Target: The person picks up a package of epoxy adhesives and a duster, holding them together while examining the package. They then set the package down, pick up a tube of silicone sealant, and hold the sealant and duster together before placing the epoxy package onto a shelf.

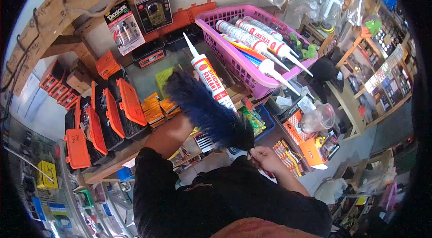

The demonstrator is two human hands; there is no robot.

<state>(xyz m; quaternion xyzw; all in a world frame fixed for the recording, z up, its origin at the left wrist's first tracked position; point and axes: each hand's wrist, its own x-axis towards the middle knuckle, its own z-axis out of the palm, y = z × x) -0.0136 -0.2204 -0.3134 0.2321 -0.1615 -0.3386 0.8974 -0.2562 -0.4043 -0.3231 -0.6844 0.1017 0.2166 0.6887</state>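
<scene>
Left hand (pixel 195 75): mostly hidden behind the duster, though we see it closed round a white silicone sealant tube (pixel 211 80), nozzle pointing to 11 o'clock, with orange-lidded cases (pixel 112 112) at its 9 o'clock. Feather duster (pixel 207 110), blue-black: we log it lying across the tube's lower part, running toward 5 o'clock into our right hand (pixel 265 157), fingers pinched shut on its base. Pink basket (pixel 234 58) holding more sealant tubes (pixel 252 35): at 2 o'clock from the held tube.

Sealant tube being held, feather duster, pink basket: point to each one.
Sealant tube (pixel 211 80): head view, white labelled body.
Feather duster (pixel 206 111): head view, blue feathers.
Pink basket (pixel 234 62): head view, near side wall.
</scene>
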